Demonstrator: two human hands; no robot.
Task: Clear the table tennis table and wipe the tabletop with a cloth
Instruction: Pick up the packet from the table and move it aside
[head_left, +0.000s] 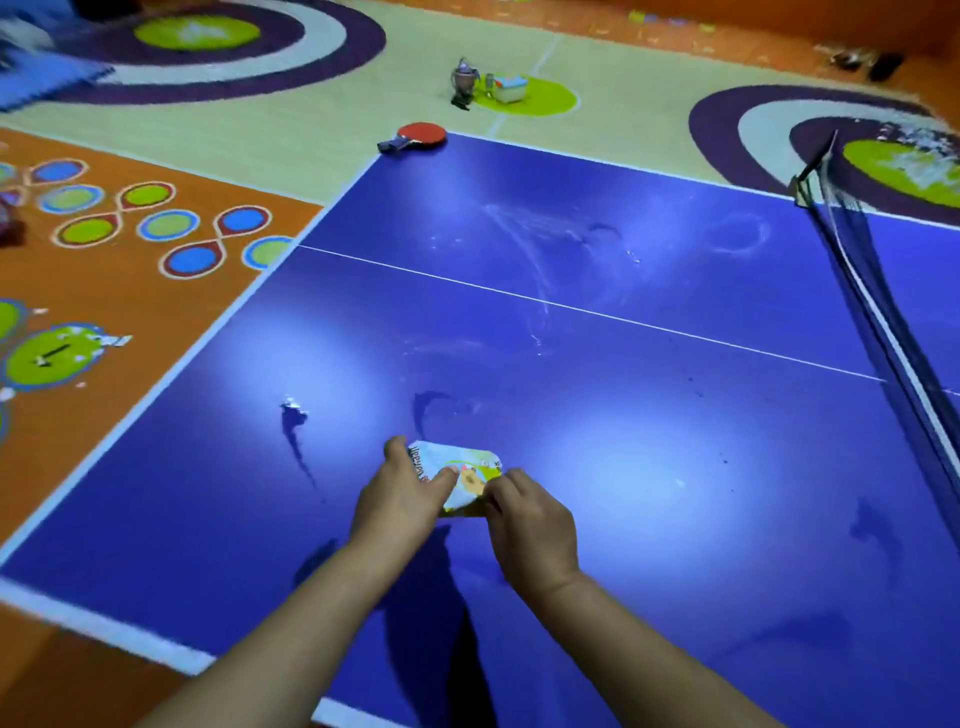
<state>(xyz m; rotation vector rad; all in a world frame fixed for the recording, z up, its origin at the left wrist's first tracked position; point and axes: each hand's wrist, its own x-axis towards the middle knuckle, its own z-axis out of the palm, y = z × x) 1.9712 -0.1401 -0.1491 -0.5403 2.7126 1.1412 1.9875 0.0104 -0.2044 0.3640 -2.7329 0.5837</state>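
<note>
Blue tabletop (623, 441), paddle (420, 136) at far corner, net (883, 312) right, fingers (448, 474) pinching possible wrapper (472, 462)

Blue table (623, 467), white lines, whitish smears, wrapper (475, 467) I hold white with yellow-green print, red paddle (422, 134) far, orange floor (130, 291) left with green and blue circles.

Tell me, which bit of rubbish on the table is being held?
The printed wrapper, pinched by left hand and right hand; the small white scrap lies untouched farther left.
</note>
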